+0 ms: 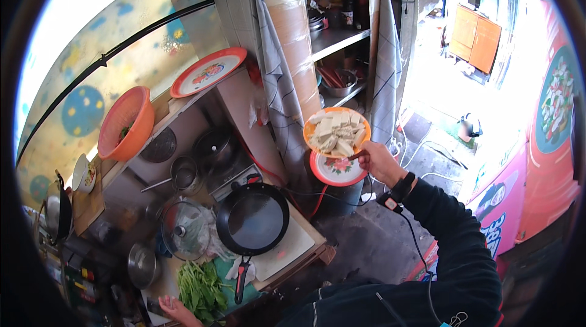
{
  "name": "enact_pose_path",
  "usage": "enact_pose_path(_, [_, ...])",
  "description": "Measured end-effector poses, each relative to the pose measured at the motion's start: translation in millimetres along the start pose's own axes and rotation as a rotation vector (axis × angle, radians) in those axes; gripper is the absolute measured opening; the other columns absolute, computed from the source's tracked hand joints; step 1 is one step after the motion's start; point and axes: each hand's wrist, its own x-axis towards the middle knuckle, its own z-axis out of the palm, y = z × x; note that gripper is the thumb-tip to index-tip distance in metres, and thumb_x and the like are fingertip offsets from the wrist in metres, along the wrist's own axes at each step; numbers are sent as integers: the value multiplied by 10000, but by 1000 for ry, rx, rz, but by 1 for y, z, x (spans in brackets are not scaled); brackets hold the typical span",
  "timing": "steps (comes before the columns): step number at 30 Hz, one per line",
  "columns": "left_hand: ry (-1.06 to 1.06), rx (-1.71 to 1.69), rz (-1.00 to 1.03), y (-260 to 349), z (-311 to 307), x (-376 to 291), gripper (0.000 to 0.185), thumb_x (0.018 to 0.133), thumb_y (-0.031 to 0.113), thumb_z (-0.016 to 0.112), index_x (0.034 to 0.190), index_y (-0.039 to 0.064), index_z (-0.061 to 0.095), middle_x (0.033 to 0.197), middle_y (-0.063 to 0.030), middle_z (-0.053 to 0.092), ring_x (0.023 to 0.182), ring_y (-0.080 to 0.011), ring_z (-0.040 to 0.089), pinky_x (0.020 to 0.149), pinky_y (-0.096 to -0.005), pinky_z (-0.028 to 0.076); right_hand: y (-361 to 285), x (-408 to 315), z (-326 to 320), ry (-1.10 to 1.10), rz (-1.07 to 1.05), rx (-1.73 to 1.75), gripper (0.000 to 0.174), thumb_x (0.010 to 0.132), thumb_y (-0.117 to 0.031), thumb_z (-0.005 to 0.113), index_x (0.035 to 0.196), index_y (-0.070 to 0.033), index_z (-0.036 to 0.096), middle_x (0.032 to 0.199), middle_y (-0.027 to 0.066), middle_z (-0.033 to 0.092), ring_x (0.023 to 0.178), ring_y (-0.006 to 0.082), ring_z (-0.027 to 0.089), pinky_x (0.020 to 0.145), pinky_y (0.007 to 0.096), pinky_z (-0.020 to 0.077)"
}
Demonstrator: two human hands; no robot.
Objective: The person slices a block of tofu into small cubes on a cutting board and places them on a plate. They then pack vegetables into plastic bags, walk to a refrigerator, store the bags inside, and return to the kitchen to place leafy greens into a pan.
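My right hand (pixel 382 162) holds an orange plate (pixel 307 135) by its rim, out to the right of the counter. Pale cut tofu-like pieces (pixel 336 130) are heaped on it. Just below is a red-rimmed white enamel dish (pixel 336 173) with a flower print, on top of a dark bucket (pixel 345 203). At the bottom left, my left hand (pixel 176 311) is beside a pile of leafy greens (pixel 199 288) and a dark flat object (pixel 155 306); its grip is unclear. Between the hands, a black frying pan (pixel 254 217) rests on the counter, its handle towards me.
A glass lid (pixel 190 240), a small saucepan (pixel 184 173) and a metal bowl (pixel 143 265) crowd the counter. An orange plastic basin (pixel 130 128) and a floral enamel tray (pixel 208 73) line the back ledge. A curtained shelf (pixel 341 45) stands ahead. Cables (pixel 430 144) cross the floor.
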Motion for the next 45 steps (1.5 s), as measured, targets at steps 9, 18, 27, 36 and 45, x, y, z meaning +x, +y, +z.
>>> enact_pose_path(9, [7, 11, 117, 45, 63, -29, 555, 1000, 104, 628, 1491, 19, 383, 1380, -241, 554, 1155, -356, 624, 970, -483, 513, -127, 145, -62, 55, -216, -55, 282, 1015, -267, 529, 1056, -35, 682, 883, 74, 746, 641, 67, 600, 603, 230, 527])
enact_pose_path(18, [196, 325, -33, 229, 130, -168, 587, 991, 169, 695, 1487, 27, 414, 1205, -224, 661, 1077, -355, 662, 917, -464, 543, -235, 370, -103, 44, -232, -46, 268, 1018, -237, 511, 1057, -8, 646, 872, 90, 738, 649, 109, 650, 558, 243, 538])
enact_pose_path(27, [509, 170, -95, 294, 121, -248, 666, 927, 166, 784, 1480, 74, 425, 1245, -195, 644, 1064, -328, 663, 869, -449, 572, -254, 543, -114, 88, -177, 37, 254, 1042, -246, 507, 1065, -20, 621, 798, 69, 709, 656, 158, 682, 579, 276, 567])
enact_pose_path(36, [431, 175, -1, 341, 157, -259, 600, 970, 154, 729, 1479, 71, 423, 1304, -211, 615, 1084, -359, 661, 866, -459, 576, -264, 601, -111, -68, -153, -244, 412, 1038, -430, 580, 924, -43, 662, 754, 69, 717, 588, 150, 659, 517, 289, 547])
enact_pose_path(45, [291, 10, 85, 349, 172, -235, 576, 1001, 69, 610, 1526, 51, 375, 1442, -185, 531, 1148, -245, 593, 978, -358, 496, -220, 503, -146, -383, -99, -324, 385, 1066, -403, 532, 1003, -47, 666, 738, 7, 618, 508, 74, 521, 441, 216, 390])
